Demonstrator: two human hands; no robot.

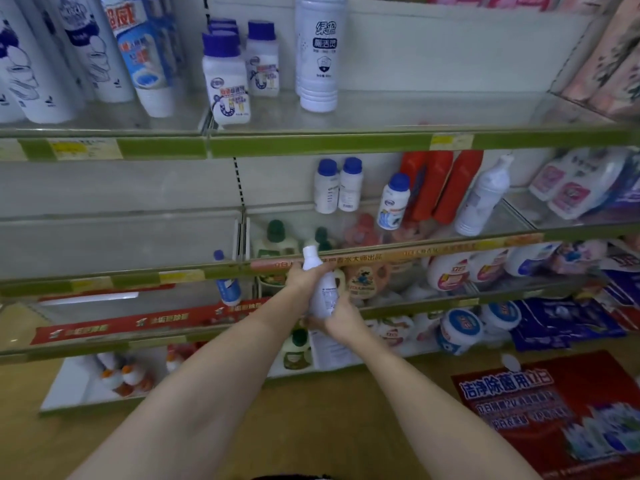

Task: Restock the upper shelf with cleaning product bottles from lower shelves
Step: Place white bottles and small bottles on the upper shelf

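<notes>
Forearms: two bare arms reach from the bottom edge toward the centre of the frame, meeting at one bottle.
Hands: the left hand [300, 276] curls round the neck and the right hand [337, 318] wraps the lower body of a white bottle [322, 289]; both are clamped on it.
Bottle's place: held in front of the lower shelves at mid-frame, well below the upper shelf [398, 142] (its right half looks largely bare).
Risk: a lift to the top could clip the green rail of the middle shelf [381, 252], judging by how near the cap sits to it.
Risk, second: set down carelessly, it may topple the tall white bottle [320, 53] standing at upper centre.
Writing: the tall bottle's label appears to read 绿伞; a red floor poster [540, 410] at lower right shows 洁净除菌 (the rest is blurred).
Held label: too small to read.
</notes>
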